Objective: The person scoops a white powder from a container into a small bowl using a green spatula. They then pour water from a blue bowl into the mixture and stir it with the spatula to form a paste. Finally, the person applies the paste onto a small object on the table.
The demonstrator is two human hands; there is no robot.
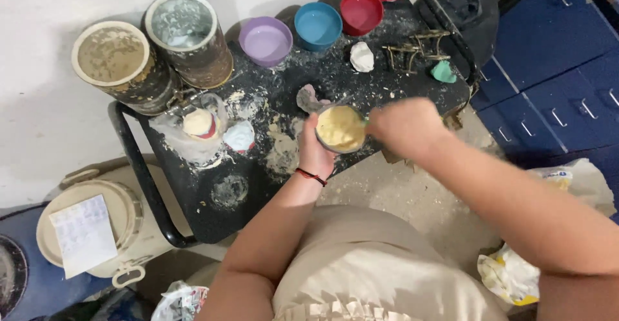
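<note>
I see my left hand (315, 145) wrapped around a cup (340, 129) of yellow paste, my right hand (405, 126) beside it closed on a blurred tool.

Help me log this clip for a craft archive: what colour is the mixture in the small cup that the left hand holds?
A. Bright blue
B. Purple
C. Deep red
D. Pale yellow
D: the small cup, gripped from its left side by the left hand, is filled with a pale yellow paste, while the right hand works at its rim; blue, red and purple are the colours of the three empty bowls behind.
</note>
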